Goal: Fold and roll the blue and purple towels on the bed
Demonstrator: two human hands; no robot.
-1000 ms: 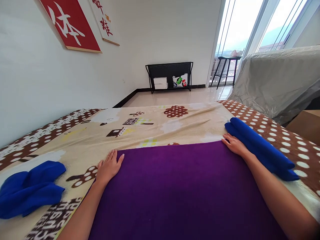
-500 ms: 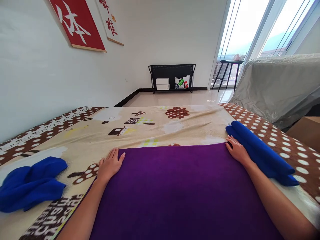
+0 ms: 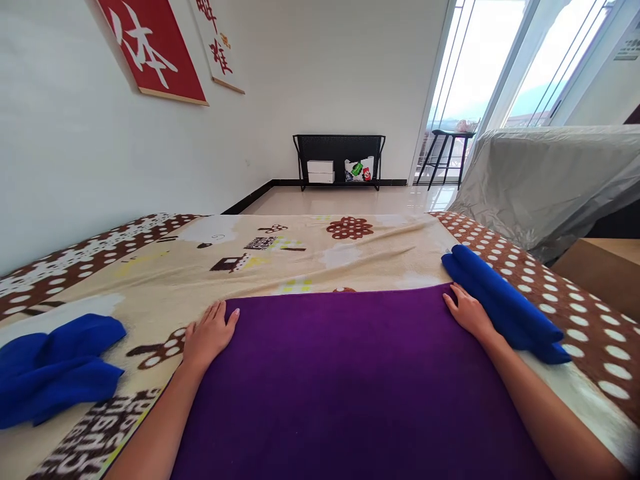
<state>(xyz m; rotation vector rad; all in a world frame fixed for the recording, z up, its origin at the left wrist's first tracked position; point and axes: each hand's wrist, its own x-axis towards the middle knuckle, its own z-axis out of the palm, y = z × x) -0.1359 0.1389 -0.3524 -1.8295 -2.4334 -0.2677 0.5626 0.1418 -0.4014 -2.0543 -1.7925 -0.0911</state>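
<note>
A purple towel (image 3: 345,373) lies spread flat on a patterned blanket (image 3: 310,257) that covers the bed. My left hand (image 3: 207,337) rests flat at the towel's far left corner, fingers stretched out and together. My right hand (image 3: 467,312) lies flat on the far right corner, fingers extended. A folded blue towel (image 3: 500,303) lies just beside my right hand, touching it. A crumpled blue towel (image 3: 55,367) lies on the blanket to the left, well apart from my left hand.
A white wall with a red banner (image 3: 150,50) runs along the left. A black rack (image 3: 340,160) with boxes stands at the far wall. A black stool (image 3: 447,153) stands by the window. A grey-covered piece of furniture (image 3: 545,180) and a cardboard box (image 3: 600,270) are at the right.
Both hands have stayed at the purple towel's far corners, sliding slightly back toward me. The view has shifted a little; the towels lie as before.
</note>
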